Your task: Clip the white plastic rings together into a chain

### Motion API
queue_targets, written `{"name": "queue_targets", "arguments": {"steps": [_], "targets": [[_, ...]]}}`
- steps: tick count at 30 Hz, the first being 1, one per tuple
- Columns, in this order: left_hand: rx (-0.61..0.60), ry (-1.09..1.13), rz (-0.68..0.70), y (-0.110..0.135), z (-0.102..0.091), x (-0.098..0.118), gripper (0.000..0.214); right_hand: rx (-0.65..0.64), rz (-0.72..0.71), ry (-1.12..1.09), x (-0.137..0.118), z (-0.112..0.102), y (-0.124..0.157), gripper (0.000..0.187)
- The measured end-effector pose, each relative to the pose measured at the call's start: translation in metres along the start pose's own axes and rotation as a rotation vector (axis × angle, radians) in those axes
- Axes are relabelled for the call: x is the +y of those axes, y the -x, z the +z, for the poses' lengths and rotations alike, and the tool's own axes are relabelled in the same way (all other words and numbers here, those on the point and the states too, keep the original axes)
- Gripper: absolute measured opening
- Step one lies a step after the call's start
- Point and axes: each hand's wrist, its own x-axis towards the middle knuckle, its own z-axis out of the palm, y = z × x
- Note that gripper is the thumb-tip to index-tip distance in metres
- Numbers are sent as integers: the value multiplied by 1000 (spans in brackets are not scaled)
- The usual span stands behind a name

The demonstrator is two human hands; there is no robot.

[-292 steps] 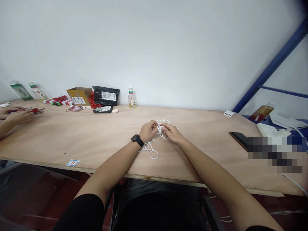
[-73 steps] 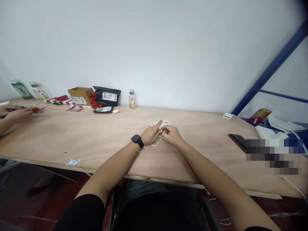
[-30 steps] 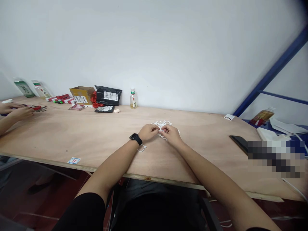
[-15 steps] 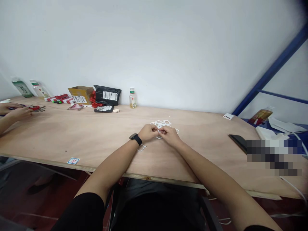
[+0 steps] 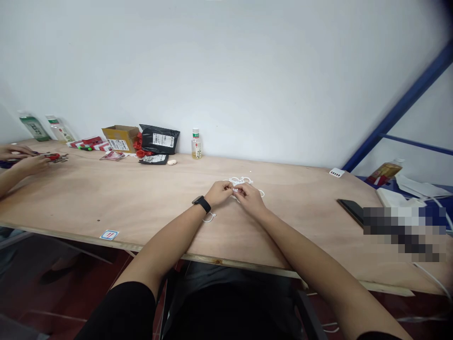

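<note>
Pinch work at mid-table: from here I read the left hand (image 5: pixel 219 193) and right hand (image 5: pixel 250 198) meeting in a narrow grip on the tangled white plastic rings (image 5: pixel 240 181) on the plywood table (image 5: pixel 106 203); one loose ring (image 5: pixel 209 217) lies apart.

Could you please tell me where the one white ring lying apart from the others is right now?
In the head view, the loose white ring lies on the plywood table just beside the black smartwatch on the left wrist, apart from the cluster of white rings.
</note>
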Motion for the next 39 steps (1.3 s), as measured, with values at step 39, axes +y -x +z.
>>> {"name": "queue_targets", "arguments": {"steps": [39], "targets": [[68, 54, 20, 2, -1, -8, 29, -12, 463, -707, 17, 10, -5, 31]]}}
